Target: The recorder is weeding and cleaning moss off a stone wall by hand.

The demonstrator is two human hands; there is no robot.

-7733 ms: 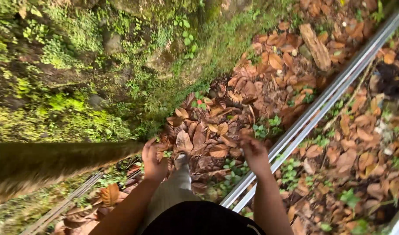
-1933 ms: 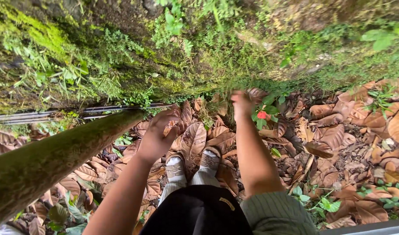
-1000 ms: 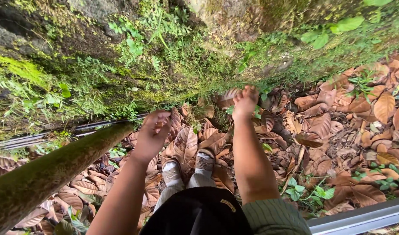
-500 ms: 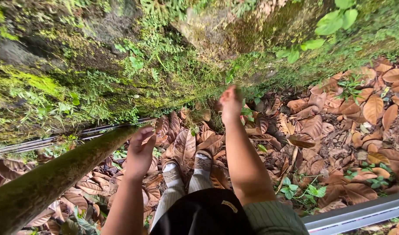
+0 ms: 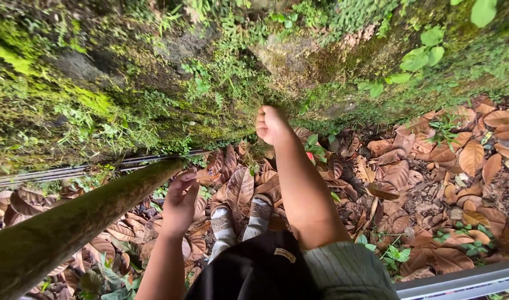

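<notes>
From up here I see the right hand [image 5: 272, 124] clenched into a fist at the foot of the mossy bank [image 5: 154, 83], far of centre, though I cannot tell what it grips, while the left hand [image 5: 179, 201] pinches one small dry brown leaf [image 5: 205, 177] between its fingertips, near left of the two shoes [image 5: 241, 218]. One mossy trunk [image 5: 71, 222] slants across the near left, brown leaf litter [image 5: 432, 166] spreads right, and one pale rail [image 5: 460, 280] crosses the near right corner.
</notes>
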